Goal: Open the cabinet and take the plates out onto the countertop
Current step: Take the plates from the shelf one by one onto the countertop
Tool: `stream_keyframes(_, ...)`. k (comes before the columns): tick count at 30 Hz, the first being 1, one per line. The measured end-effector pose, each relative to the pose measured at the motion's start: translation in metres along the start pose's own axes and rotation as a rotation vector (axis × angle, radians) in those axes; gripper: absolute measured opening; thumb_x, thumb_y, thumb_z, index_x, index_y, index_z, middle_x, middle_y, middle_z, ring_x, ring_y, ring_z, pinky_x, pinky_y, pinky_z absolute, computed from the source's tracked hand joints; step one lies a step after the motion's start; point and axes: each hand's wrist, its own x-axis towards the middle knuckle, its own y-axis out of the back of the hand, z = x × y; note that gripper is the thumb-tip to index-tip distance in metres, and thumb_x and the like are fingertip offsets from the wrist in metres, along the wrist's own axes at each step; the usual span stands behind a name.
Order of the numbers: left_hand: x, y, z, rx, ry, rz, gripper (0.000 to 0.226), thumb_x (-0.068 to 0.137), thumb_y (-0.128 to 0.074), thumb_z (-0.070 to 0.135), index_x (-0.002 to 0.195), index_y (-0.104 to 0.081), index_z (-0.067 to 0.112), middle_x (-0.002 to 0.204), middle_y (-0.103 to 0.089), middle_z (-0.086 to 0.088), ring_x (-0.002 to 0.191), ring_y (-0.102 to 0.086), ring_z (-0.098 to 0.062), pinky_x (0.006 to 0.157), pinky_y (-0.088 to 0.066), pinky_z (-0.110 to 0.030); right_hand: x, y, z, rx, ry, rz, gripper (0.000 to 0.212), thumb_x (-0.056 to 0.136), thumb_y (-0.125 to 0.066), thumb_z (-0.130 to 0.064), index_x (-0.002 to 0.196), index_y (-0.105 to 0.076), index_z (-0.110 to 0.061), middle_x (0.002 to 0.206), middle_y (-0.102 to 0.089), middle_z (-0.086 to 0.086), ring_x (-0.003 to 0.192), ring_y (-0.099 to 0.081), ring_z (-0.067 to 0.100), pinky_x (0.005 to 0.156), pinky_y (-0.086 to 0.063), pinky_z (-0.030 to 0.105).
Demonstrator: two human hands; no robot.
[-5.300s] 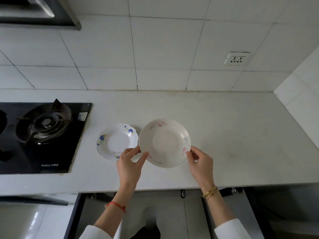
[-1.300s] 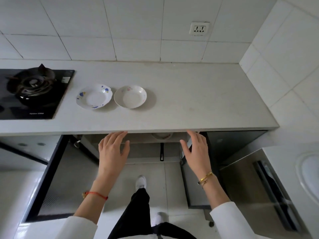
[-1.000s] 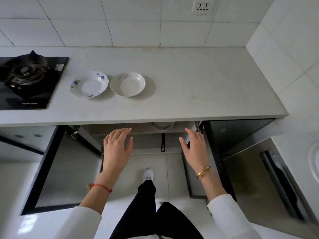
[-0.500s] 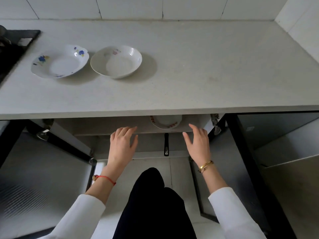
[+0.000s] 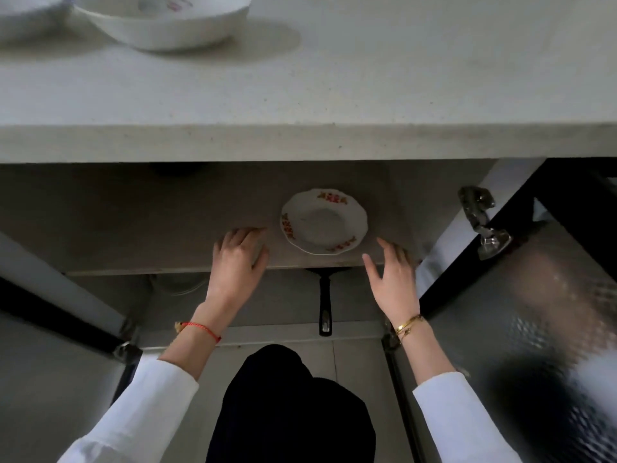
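Note:
A white plate with red flower marks [image 5: 323, 222] lies on the upper shelf [image 5: 133, 222] of the open cabinet under the countertop [image 5: 367, 95]. My left hand [image 5: 237, 259] reaches onto the shelf just left of the plate, fingers slightly bent, holding nothing. My right hand [image 5: 392, 275] hovers at the shelf's front edge just right of the plate, fingers spread, empty. Neither hand touches the plate. On the countertop stand a white bowl-like plate [image 5: 160, 20] and, at the far left edge, part of another plate [image 5: 30, 11].
Both cabinet doors stand open: the left door [image 5: 50, 379] and the right door [image 5: 534, 329] with its hinge [image 5: 480, 222]. A black pan handle [image 5: 325, 302] sticks out from the lower shelf. My dark-trousered knee [image 5: 287, 406] is below.
I have crouched lower and closer, so the whole red-flowered plate shows. Both hands have moved forward to either side of it.

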Motion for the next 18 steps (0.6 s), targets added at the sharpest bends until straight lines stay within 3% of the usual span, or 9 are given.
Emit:
stream_keyframes(11, 0.031, -0.053, -0.007, -0.047, 0.082, -0.046, 0.032, 0.092, -0.054, 0.024, 0.122, -0.063, 0.020, 0.123, -0.059, -0.012, 0.114, -0.050, -0.036, 0.096, -0.041, -0.047, 0.040, -0.036, 0.030, 0.009, 0.007, 0.036, 0.054, 0.098, -0.043, -0.044, 0.141, -0.044, -0.010, 0.144, -0.048, 0.013, 0.135, -0.041, 0.028, 0.111, -0.034, 0.039)
stream_keyframes(14, 0.045, -0.059, -0.004, -0.078, 0.111, -0.057, 0.031, 0.090, -0.053, 0.028, 0.117, -0.066, 0.019, 0.115, -0.062, -0.015, 0.110, -0.055, -0.037, 0.090, -0.046, -0.046, 0.053, -0.038, 0.028, 0.020, 0.000, 0.032, 0.051, 0.099, -0.044, -0.041, 0.139, -0.046, -0.010, 0.141, -0.051, 0.013, 0.132, -0.042, 0.029, 0.109, -0.035, 0.036)
stream_keyframes(18, 0.060, -0.069, -0.003, -0.130, 0.215, -0.089, 0.033, 0.092, -0.052, 0.035, 0.115, -0.069, 0.019, 0.117, -0.061, -0.017, 0.113, -0.055, -0.038, 0.093, -0.046, -0.045, 0.070, -0.043, 0.025, -0.005, -0.034, -0.022, 0.049, 0.099, -0.044, -0.043, 0.131, -0.052, -0.008, 0.133, -0.057, 0.016, 0.126, -0.046, 0.033, 0.106, -0.037, 0.039)
